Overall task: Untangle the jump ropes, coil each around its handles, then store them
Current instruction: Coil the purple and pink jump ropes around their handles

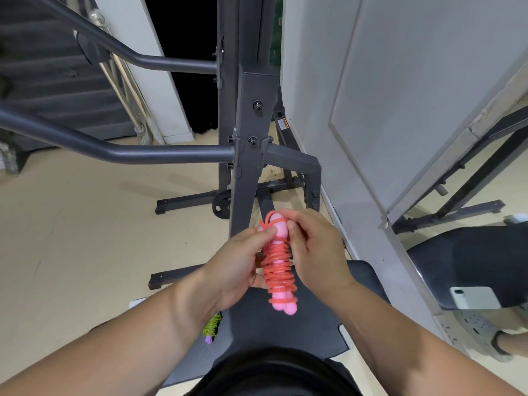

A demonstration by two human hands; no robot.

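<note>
Rack [248, 115], dark steel, fills centre and upper frame. Bench [285, 332], black pad, bottom centre, under the arms.

Left hand [243, 261], centre: thumb on the top of the bundle, fingers curled under it, so it grips the pink rope [278, 264]. Right hand [317, 252], just right of it: fingers curled at the bundle's upper end on the loose cord loop. It looks like a pinch on the cord, but the contact is partly hidden.

Pink rope is held in the air over the bench, mid-frame, roughly upright. Two pink handles lie side by side with orange cord wound round them most of the length, and a small loop sticks out at the top.

Phone [474, 297], white, lower right on another pad.

Green rope [213, 327], lower left of centre at the bench edge by the left wrist, partly hidden. It looks already coiled.

Handling, judged:
- The bundle is light, the handles stiff, and nothing is fragile.
- The cord is thin, smooth and springy, so the turns likely slip or spring loose if the tail is let go.
- Best hold is across both handles over the coils, mid-length.
- Pinch the tail close to the top and tuck it under a turn before storing.
</note>
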